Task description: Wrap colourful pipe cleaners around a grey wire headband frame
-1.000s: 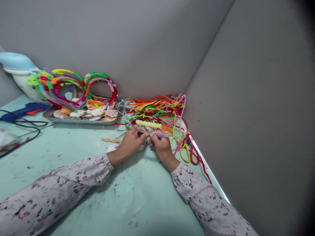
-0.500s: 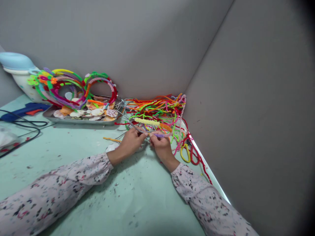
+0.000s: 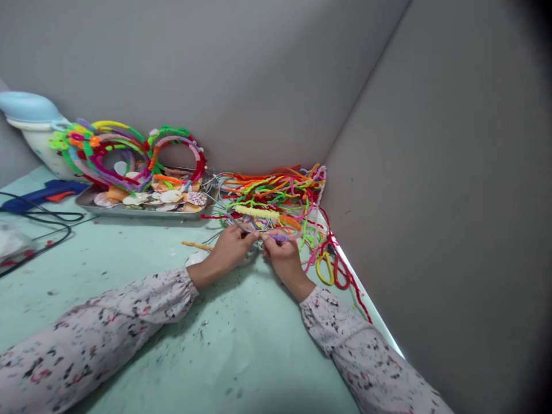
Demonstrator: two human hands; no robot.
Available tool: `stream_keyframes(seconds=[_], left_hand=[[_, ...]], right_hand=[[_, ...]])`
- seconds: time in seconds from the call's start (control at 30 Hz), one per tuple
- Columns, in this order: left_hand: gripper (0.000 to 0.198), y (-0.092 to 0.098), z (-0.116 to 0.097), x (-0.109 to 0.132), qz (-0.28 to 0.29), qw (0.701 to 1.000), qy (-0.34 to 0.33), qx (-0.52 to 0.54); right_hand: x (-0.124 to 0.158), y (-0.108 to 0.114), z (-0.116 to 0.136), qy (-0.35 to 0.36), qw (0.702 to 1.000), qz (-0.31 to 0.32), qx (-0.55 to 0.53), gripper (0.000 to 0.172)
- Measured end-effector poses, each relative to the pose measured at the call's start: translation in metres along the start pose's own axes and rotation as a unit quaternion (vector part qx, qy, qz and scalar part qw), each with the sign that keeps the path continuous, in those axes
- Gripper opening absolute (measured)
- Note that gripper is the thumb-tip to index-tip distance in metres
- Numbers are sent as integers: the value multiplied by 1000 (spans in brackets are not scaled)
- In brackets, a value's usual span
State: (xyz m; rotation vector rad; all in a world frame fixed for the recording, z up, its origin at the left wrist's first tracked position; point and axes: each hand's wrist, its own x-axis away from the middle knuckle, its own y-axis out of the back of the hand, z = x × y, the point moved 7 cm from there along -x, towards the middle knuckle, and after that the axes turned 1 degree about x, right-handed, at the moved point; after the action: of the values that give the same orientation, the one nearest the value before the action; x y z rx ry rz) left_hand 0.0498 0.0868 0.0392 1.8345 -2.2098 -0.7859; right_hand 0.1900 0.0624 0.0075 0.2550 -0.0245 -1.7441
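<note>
Two bare hands are seen at the near middle of a pale green table (image 3: pixel 129 261), with both forearms reaching in from the near side in speckled long sleeves. The left hand (image 3: pixel 230 251) is turned inward, its fingers (image 3: pixel 248 240) closed in a tight pinch on the near rim of one wire hoop (image 3: pixel 245 225). The right hand (image 3: pixel 280 257) is held just beside it, its fingers (image 3: pixel 269 241) closed on one purple pipe cleaner (image 3: pixel 278 237) at that rim. The fingertips of the two hands nearly meet.

The hoop is held slightly above the table, in front of the far right corner. One yellow pipe cleaner (image 3: pixel 252 212) lies across it, and a tangled bundle of many multicoloured pipe cleaners (image 3: pixel 276 198) is massed behind it; the strands cannot be counted. One orange pipe cleaner (image 3: pixel 197 245) extends to the left of the left hand. Two loops, one yellow (image 3: pixel 324 269) and one red (image 3: pixel 342 273), hang at the right.

To the far left, one metal tray (image 3: pixel 99 208) is loaded with many seashells (image 3: pixel 170 196). At least three pipe-cleaner rings (image 3: pixel 176 155) lean behind it. One blue glue gun (image 3: pixel 43 192) is placed further left.
</note>
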Motion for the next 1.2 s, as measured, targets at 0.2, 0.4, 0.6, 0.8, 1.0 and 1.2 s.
stream_keyframes(seconds=[0.2,0.4,0.6,0.8,1.0,1.2], left_hand=[[25,-2,5,1,9,998,44,36],[24,-2,2,3,15,997,55,54],[24,-3,2,3,13,998,35,51],[23,-4,2,4,13,998,34,42],[24,-5,5,4,21,998,37,37],[22,-1,0,1,3,1000,18,21]], right_hand=[[2,1,2,11,999,-7,45,16],[2,2,4,7,999,-11,44,16],[2,-1,1,-29,999,2,-14,15],[3,-1,3,-22,1000,-1,-1,17],[2,1,5,-6,1000,-8,21,14],[2,2,7,14,999,-8,31,15]])
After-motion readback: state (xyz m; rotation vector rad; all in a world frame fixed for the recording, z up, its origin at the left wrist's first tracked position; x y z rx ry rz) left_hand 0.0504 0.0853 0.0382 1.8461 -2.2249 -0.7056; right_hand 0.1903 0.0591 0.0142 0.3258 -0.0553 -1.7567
